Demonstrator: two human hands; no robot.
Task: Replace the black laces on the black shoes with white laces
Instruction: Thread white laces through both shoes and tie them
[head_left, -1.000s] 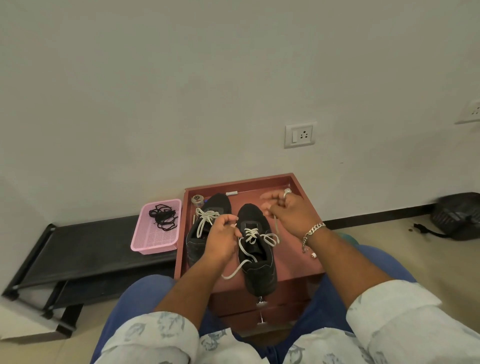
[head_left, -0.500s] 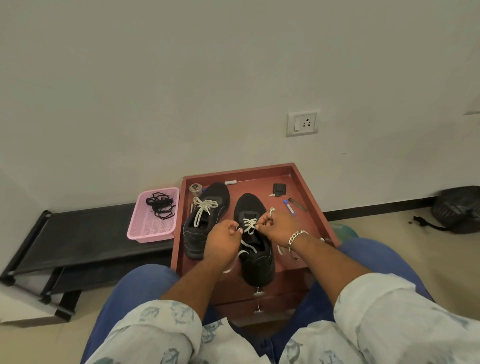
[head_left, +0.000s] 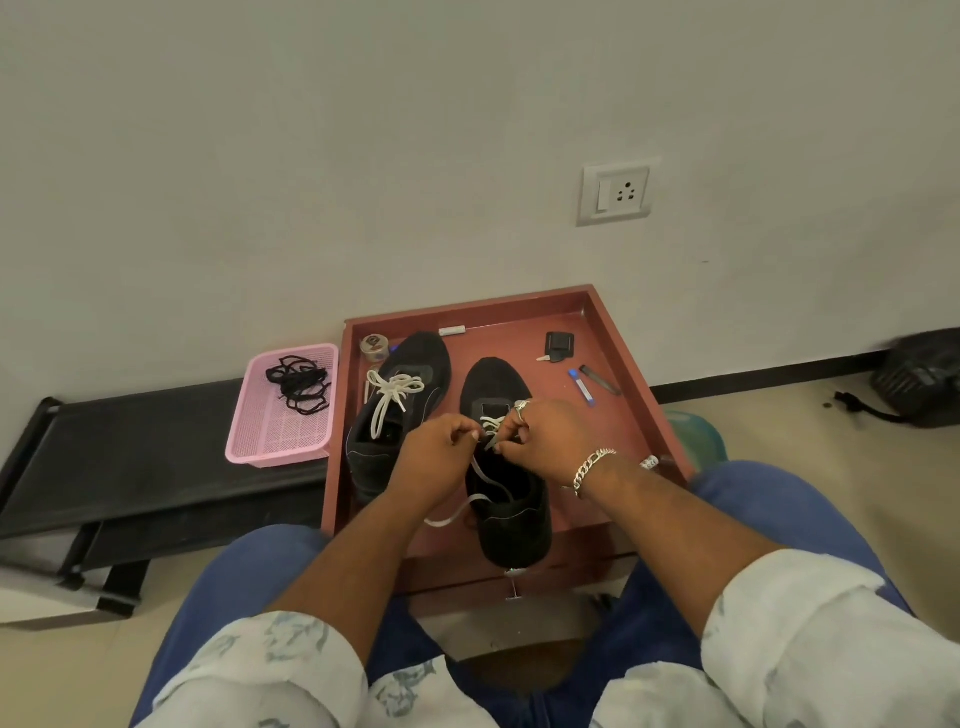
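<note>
Both hands are pinching the white lace over the right shoe's eyelets: left hand (head_left: 440, 451) has fingers curled on one strand, right hand (head_left: 545, 441) nips the other. That shoe (head_left: 506, 499) sits mid-tray (head_left: 631, 410), the finished shoe (head_left: 400, 410) at its 10 o'clock, old black laces (head_left: 298, 382) in the pink basket (head_left: 283, 431) further at 9. I'd keep both strands even and flat before threading, the loose tail (head_left: 457, 512) at 7 o'clock looks ready to snag.

Left hand (head_left: 439, 453) and right hand (head_left: 545, 441) pinch flat white lace (head_left: 485, 480) over right black fabric shoe (head_left: 506, 467) | left black fabric shoe (head_left: 397, 410) white-laced, bow tied | both on red-brown wooden tray (head_left: 631, 415) | tangled black laces (head_left: 298, 382) in pink plastic mesh basket (head_left: 280, 431)
</note>
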